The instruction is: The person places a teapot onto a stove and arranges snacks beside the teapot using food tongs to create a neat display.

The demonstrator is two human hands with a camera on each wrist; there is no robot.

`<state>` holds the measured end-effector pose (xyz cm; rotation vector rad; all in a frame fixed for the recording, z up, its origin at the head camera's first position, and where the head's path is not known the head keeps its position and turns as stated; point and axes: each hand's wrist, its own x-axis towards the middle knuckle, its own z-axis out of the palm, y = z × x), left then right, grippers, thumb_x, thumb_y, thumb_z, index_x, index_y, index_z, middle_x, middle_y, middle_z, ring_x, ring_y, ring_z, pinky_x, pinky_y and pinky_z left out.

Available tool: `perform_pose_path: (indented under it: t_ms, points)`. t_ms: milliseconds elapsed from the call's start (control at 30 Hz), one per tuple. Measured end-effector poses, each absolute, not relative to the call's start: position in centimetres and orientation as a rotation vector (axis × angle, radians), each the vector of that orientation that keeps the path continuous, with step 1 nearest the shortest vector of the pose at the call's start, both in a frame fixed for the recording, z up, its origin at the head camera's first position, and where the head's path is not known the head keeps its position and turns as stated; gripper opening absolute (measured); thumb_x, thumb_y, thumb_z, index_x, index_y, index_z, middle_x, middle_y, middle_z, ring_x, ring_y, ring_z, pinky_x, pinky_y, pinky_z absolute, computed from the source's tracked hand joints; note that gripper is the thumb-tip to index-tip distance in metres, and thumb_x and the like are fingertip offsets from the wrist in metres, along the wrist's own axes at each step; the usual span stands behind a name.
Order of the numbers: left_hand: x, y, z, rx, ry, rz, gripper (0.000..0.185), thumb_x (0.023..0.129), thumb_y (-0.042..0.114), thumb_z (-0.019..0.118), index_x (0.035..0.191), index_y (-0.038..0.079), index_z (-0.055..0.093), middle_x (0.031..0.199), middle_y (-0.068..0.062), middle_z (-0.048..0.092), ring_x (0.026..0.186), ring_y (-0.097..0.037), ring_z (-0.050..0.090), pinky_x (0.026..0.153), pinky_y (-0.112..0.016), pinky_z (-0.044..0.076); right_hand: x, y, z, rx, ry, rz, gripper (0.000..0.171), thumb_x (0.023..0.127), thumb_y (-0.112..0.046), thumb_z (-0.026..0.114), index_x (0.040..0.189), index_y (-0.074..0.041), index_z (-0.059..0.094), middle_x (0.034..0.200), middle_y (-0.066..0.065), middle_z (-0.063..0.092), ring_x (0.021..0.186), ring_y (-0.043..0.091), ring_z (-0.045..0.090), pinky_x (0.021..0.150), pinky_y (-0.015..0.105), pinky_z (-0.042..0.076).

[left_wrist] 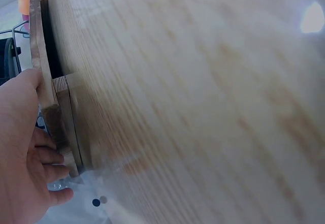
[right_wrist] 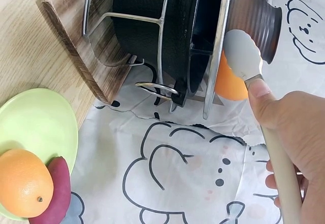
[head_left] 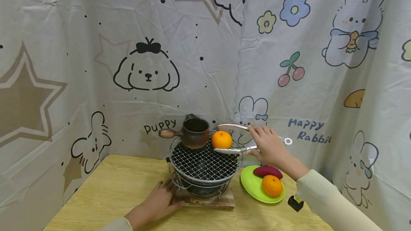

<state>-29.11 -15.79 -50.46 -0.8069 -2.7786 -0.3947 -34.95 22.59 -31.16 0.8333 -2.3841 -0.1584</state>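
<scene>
Your right hand [head_left: 271,149] squeezes the white-tipped metal tongs [head_left: 239,139], whose tips clamp the round orange [head_left: 221,139] at the right edge of the wire mesh of the small black charcoal grill [head_left: 204,165], likely so your fingers stay clear of the grate. The fruit sits just beside the brown ceramic pot with the wooden handle [head_left: 192,132]. Your left hand [head_left: 157,202] lies flat, fingers spread, against the wooden base board [head_left: 205,201], apparently steadying the grill. A second orange [head_left: 272,185] and a purple sweet potato [head_left: 267,171] wait on the lime-green plate [head_left: 250,188].
</scene>
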Motion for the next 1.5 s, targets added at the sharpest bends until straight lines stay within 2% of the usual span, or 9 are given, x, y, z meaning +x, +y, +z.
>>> perform_pose_path:
  t_ms: [733, 1033, 1500]
  points:
    - [-28.9, -15.8, -50.5, -0.791, -2.791, -0.429, 0.085, 0.099, 0.063, 0.052, 0.15, -0.005, 0.045, 0.154, -0.027, 0.046, 0.142, -0.044, 0.045, 0.104, -0.067, 0.043, -33.6, 23.4, -30.5, 0.817, -2.384, -0.03, 0.094, 0.078, -0.039, 0.087, 0.149, 0.005, 0.044, 0.137, 0.024, 0.059, 0.118, 0.042, 0.055, 0.099, 0.058, 0.047]
    - [-28.9, -15.7, -50.5, -0.785, -2.78, -0.427, 0.084, 0.099, 0.062, 0.053, 0.149, -0.006, 0.046, 0.153, -0.027, 0.047, 0.141, -0.045, 0.045, 0.104, -0.068, 0.043, -33.8, 25.0, -29.9, 0.782, -2.321, -0.008, 0.097, 0.074, -0.037, 0.09, 0.149, 0.006, 0.045, 0.137, 0.027, 0.057, 0.118, 0.045, 0.056, 0.1, 0.062, 0.047]
    - [-28.9, -15.7, -50.5, -0.779, -2.77, -0.428, 0.085, 0.098, 0.062, 0.054, 0.148, -0.007, 0.047, 0.152, -0.028, 0.047, 0.14, -0.045, 0.046, 0.104, -0.066, 0.044, -33.3, 27.9, -29.4, 0.74, -2.325, -0.044, 0.098, 0.075, -0.034, 0.09, 0.15, 0.007, 0.042, 0.138, 0.029, 0.055, 0.121, 0.048, 0.053, 0.104, 0.067, 0.043]
